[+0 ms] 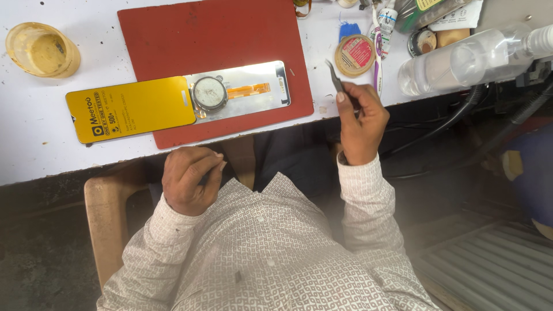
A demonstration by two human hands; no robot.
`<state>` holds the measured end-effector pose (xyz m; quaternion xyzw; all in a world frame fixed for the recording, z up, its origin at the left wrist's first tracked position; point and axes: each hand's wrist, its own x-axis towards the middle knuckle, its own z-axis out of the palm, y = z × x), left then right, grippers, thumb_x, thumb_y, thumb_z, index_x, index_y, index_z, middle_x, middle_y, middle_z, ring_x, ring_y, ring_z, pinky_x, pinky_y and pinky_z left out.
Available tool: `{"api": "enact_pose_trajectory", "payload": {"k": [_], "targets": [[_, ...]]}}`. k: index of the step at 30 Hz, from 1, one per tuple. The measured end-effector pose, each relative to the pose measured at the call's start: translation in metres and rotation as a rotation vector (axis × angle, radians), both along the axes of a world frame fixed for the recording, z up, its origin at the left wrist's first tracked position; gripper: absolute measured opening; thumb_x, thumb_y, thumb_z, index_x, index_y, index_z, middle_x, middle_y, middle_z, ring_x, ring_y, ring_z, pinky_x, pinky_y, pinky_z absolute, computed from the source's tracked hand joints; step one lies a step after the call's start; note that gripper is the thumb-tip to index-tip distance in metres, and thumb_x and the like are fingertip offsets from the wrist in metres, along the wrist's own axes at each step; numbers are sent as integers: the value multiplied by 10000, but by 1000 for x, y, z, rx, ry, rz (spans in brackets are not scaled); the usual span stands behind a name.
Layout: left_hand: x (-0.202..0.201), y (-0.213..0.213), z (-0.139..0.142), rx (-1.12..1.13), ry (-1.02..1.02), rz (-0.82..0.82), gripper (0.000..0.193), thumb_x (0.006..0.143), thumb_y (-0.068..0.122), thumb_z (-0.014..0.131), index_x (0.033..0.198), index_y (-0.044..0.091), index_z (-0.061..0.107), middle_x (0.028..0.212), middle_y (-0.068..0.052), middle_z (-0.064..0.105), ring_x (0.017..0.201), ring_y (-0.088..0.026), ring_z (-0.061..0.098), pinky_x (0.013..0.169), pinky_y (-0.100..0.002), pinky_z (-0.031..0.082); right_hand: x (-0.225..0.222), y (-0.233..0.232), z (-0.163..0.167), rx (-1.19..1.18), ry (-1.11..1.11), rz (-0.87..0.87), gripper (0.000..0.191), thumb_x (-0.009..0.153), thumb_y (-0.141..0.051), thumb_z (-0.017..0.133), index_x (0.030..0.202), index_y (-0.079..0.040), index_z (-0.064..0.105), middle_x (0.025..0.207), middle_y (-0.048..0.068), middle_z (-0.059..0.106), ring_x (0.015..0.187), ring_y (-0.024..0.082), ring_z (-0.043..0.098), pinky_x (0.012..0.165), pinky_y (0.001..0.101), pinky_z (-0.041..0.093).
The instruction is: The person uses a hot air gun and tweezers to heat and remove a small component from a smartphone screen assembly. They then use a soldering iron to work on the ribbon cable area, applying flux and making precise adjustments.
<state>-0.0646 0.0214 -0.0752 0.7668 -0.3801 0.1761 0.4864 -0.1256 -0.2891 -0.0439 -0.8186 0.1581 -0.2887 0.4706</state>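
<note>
right hand (pixel 362 124) was raised over the near edge of the white table (pixel 34 132), fingers pinched around a pair of dark tweezers (pixel 335 78); the tips pointed up and away from the body, toward a small round tin (pixel 355 55) with a red and white lid. left hand (pixel 189 179) hung below the table edge, close to the chest, fingers curled loosely inward with the thumb against them; whether anything sat inside them could not be told.

on the table lay a red mat (pixel 230 34). across its near part rested a silvery phone display panel (pixel 253 92), face down, with an orange flex cable (pixel 247 90) running along it and a round grey disc (pixel 209 93) sitting on top. a yellow rectangular card (pixel 129 109) overlapped the mat's left edge and touched the panel's left end. tweezers were well apart from the panel, off to its right.

a yellowish plastic cup (pixel 41 49) stood at the far left. clear plastic bottles (pixel 472 60) lay at the right, near black hoses (pixel 455 118). patterned shirt sleeves (pixel 368 201) covered both arms.
</note>
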Motion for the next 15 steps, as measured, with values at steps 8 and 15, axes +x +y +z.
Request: {"api": "enact_pose_trajectory", "payload": {"k": [8, 15], "targets": [[-10, -6, 0, 8, 2, -41, 277, 801, -54, 819, 1000, 66, 668, 942, -48, 678, 877, -236, 668, 771, -375, 517, 53, -7, -13, -362, 3, -142, 177, 877, -8, 818, 1037, 7, 744, 846, 83, 663, 645, 170, 554, 600, 310, 437], [-23, -4, -14, 41, 62, -61, 259, 792, -34, 818, 984, 72, 681, 947, -39, 684, 870, -228, 673, 775, -371, 512, 77, 0, -17, -536, 1, -139, 156, 871, -44, 818, 994, -17, 726, 863, 98, 658, 724, 233, 657, 647, 359, 502]]}}
